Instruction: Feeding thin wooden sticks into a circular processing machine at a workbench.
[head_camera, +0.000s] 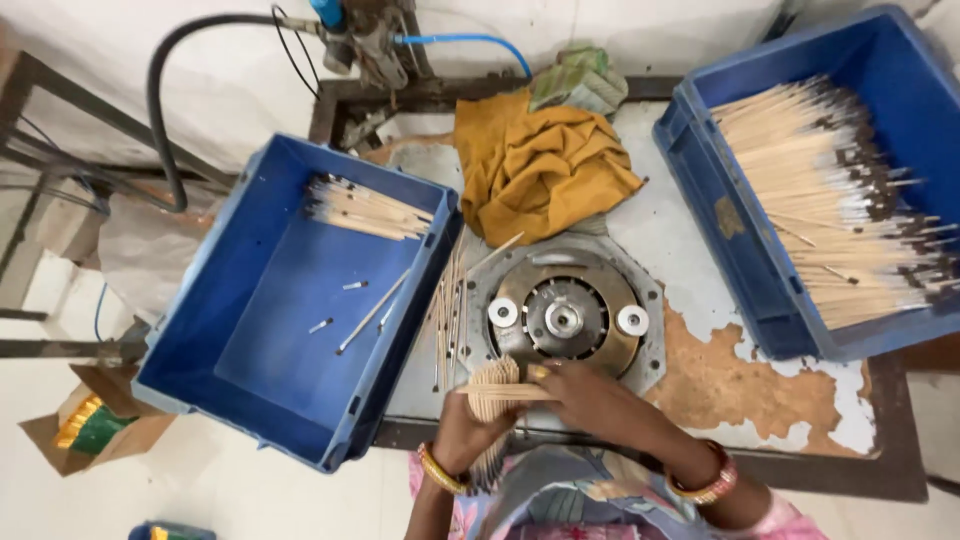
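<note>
My left hand (470, 425) grips a thick bundle of thin wooden sticks (493, 383), held upright with the stick ends facing up. My right hand (590, 395) lies across the top of that bundle and pinches a single stick (500, 392) laid sideways over it. Both hands hover at the near edge of a round metal machine disc (565, 315) with two white rollers. A few loose sticks (448, 315) lie on the worktable just left of the disc.
A blue crate (240, 330) on the left holds a small pile of sticks and some strays. A second blue crate (740, 230) at the right is packed with sticks. A mustard cloth (540, 165) lies behind the disc. Hoses run along the back.
</note>
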